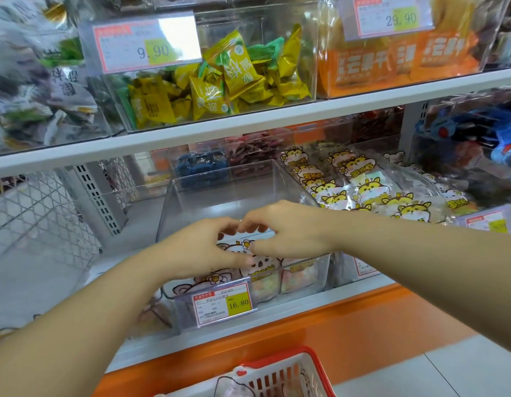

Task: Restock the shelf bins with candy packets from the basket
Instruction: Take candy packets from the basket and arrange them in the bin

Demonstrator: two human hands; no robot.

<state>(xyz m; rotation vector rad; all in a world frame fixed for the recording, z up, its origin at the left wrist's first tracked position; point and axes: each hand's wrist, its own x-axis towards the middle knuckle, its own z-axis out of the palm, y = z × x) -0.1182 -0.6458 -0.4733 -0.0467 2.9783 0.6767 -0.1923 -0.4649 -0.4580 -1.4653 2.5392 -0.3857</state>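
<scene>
A clear plastic bin [220, 193] stands on the lower shelf, with a 16.80 price tag [224, 303] on its front. White candy packets [260, 265] printed with a cartoon animal lie along its front. My left hand [202, 247] and my right hand [288, 227] meet over the bin's front edge, fingers curled, both pinching a packet there. The red and white basket [280, 376] sits below at the bottom edge, with a packet [234, 388] in it.
To the right, a bin holds several hamster-print packets [363, 187]. The upper shelf carries a bin of yellow and green candies [228, 78] and an orange-pack bin [400, 58]. An orange base panel [334, 325] runs under the shelf. White mesh racking [42, 219] stands left.
</scene>
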